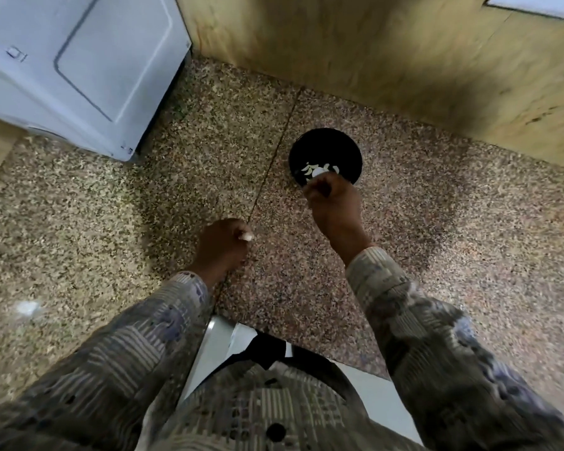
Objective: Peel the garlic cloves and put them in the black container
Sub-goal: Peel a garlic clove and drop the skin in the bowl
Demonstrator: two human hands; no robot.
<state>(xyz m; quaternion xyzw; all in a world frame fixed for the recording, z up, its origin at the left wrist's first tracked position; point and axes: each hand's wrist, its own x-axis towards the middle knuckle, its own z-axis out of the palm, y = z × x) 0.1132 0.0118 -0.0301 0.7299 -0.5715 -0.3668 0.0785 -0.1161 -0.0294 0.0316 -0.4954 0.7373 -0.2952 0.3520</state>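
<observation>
Speckled stone forms the counter [111, 222], crossed by a thin dark seam [274, 157] that runs from the far wall toward the near edge. Behind it stands a yellowish wood-grain wall [372, 53], and a white appliance [79, 60] sits on the far left corner. Right of the seam and toward the far side rests the round black container [323, 148], with a small heap of peeled cloves [308, 170] lying against its near wall. The right hand [334, 203] reaches over the container's near rim with its fingers curled downward. A pale piece shows just at the fingertips, but I cannot tell whether that grip is clamped on it or whether the piece lies with the others inside. The left hand [222, 245] hangs above the counter near the seam, well apart from the container, its grip closed around a pale clove [245, 236] that pokes out on the right side of the fist. Both arms wear patterned sleeves: the left sleeve [127, 346] comes in from the near left and the right sleeve [420, 320] from the near right. A small whitish smear [26, 307] lies on the counter at near left, too blurred to identify.
</observation>
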